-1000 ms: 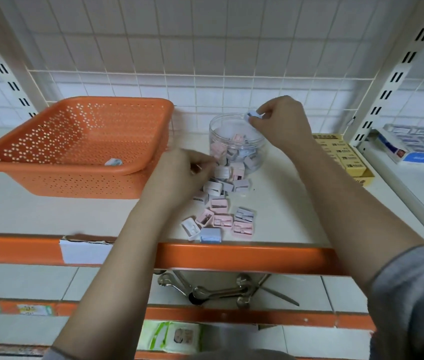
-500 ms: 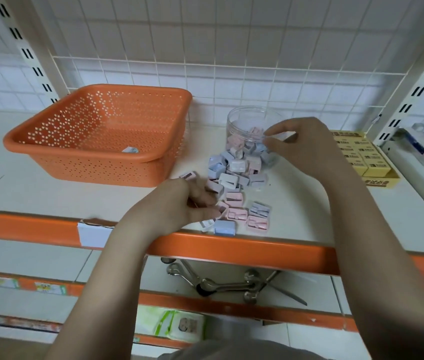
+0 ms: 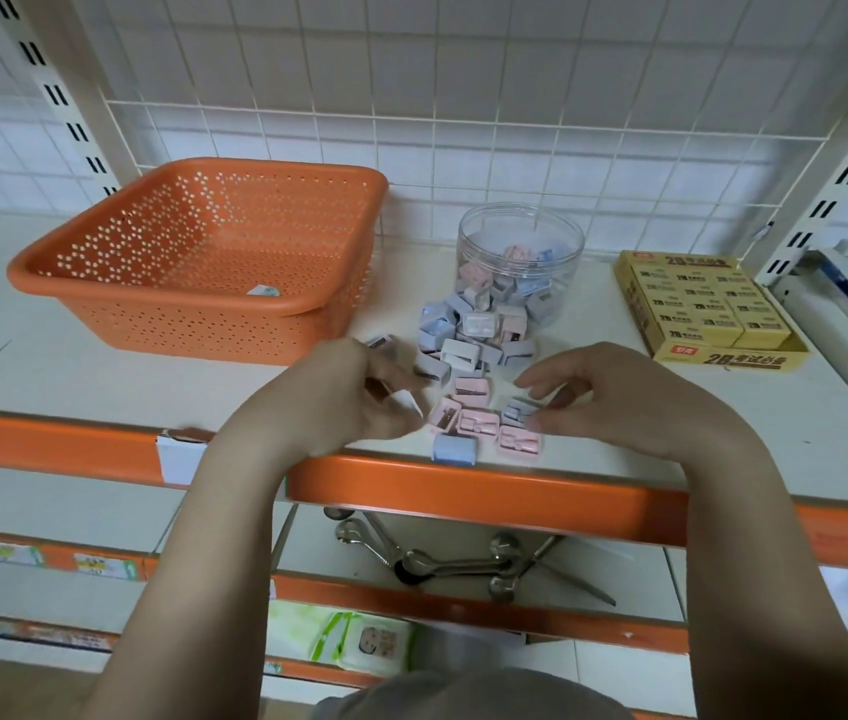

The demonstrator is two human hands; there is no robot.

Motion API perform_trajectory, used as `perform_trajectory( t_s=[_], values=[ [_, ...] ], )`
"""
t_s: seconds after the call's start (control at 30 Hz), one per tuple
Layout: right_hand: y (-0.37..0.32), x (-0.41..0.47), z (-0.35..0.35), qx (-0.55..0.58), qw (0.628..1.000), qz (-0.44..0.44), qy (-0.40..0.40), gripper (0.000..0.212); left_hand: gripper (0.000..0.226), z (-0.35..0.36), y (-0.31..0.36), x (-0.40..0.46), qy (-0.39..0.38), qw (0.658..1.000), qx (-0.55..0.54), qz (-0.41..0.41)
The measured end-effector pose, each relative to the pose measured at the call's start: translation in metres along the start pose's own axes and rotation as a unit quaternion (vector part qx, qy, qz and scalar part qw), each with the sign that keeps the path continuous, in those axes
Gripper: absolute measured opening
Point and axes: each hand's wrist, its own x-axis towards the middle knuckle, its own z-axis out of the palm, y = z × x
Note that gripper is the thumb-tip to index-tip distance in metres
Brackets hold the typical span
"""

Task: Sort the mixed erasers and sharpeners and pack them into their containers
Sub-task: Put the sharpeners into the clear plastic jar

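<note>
The person stands at a white shelf [image 3: 100,366] with an orange front rail [image 3: 489,491]. Both hands work at the near edge of a loose pile of sharpeners [image 3: 468,350], pink, blue and grey, lying on the shelf in front of a clear round jar [image 3: 520,262].

Left hand [image 3: 339,397]: fingers curled, with a white sharpener [image 3: 406,402] showing between the fingertips; it appears to be pinched there. A grey sharpener [image 3: 379,342] lies just behind this hand.

Right hand [image 3: 604,397]: fingers bent downward, thumb and forefinger closing on a blue-grey sharpener [image 3: 520,410] at the front of the pile; whether the grip is complete cannot be told.

The jar stands open-topped and is partly filled with sharpeners of the same colours. The pile touches its front wall.

Left of the jar sits an orange perforated basket [image 3: 100,283] holding one small white item [image 3: 262,290]. Right of the jar, a yellow display box [image 3: 733,360] holds rows of wrapped yellow erasers [image 3: 697,304].

Metal spoons [image 3: 442,563] lie on the shelf below.
</note>
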Motion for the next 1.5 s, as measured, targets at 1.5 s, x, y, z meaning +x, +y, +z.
perform_trajectory(
  t_s=[1.5],
  values=[
    [-0.011, 0.088, -0.054, 0.037, 0.946, 0.000, 0.323, 0.019, 0.025, 0.027, 0.021, 0.029, 0.182, 0.982, 0.030, 0.023]
  ],
)
